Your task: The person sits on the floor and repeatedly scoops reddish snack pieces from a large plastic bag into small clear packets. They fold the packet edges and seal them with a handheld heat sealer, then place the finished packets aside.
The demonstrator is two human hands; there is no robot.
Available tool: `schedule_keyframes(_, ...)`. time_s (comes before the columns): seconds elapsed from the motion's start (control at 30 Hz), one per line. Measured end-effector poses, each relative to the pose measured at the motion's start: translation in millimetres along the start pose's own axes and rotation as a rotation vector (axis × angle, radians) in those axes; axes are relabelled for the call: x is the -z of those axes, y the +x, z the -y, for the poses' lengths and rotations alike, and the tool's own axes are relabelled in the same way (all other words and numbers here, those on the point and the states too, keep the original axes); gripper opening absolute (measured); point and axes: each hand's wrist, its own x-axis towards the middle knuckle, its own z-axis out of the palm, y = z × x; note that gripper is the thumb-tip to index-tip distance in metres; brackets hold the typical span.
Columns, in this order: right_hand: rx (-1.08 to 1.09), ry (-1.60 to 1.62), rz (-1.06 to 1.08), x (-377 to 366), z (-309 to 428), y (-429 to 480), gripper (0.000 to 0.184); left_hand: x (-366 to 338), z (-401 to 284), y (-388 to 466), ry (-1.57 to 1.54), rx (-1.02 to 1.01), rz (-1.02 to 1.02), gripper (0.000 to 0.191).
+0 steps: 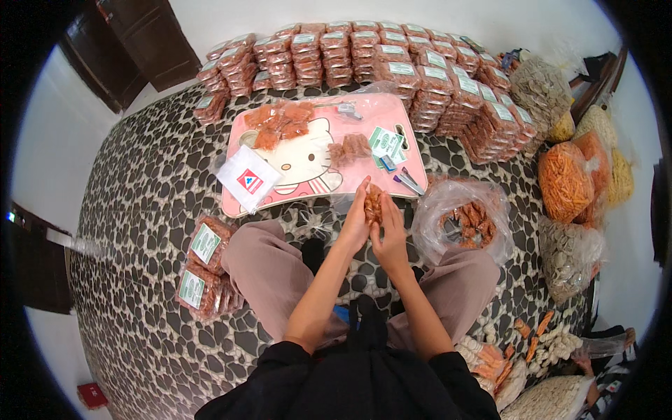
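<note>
My left hand (358, 218) and my right hand (389, 235) press from both sides on a small clear packet of reddish-brown snack (373, 205), above the near edge of a pink low table (310, 193). On that table lie filled small packets (281, 123), a brownish packet (350, 149), green-and-white printed labels (385, 140), a blue-and-white small box (388, 163), a stapler (408, 184) and a stack of clear plastic bags (249, 178) with a red mark. A large open plastic bag (462, 220) holding more reddish-brown pieces stands right of my hands.
Labelled snack packs (336, 58) are stacked in long rows behind the table. More labelled packs (205, 268) lie by my left knee. Bulk bags of orange sticks (564, 181) and pale chips (569, 260) line the right wall. Part of a person (609, 386) shows at lower right.
</note>
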Motion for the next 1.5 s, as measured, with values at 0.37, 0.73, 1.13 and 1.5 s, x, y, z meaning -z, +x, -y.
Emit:
schedule_keyframes(0.37, -0.136, 0.184, 0.01, 2, 3, -5, 0.07, 10, -28, -19, -0.03, 0.137, 0.305, 0.053)
schedule_keyframes(0.73, -0.03, -0.014, -0.021, -5, -3, -19, 0.061, 28, 13, 6, 0.042, 0.163, -0.141, 0.033)
schedule_keyframes(1.13, -0.233, -0.088, -0.115, 26, -9, -30, 0.049, 56, 18, -15, 1.504, -0.685, -0.588, 0.054)
schedule_keyframes(1.5, -0.249, 0.071, -0.066, -62, -38, 2, 0.048, 66, 10, 19, 1.411, -0.84, -0.499, 0.02)
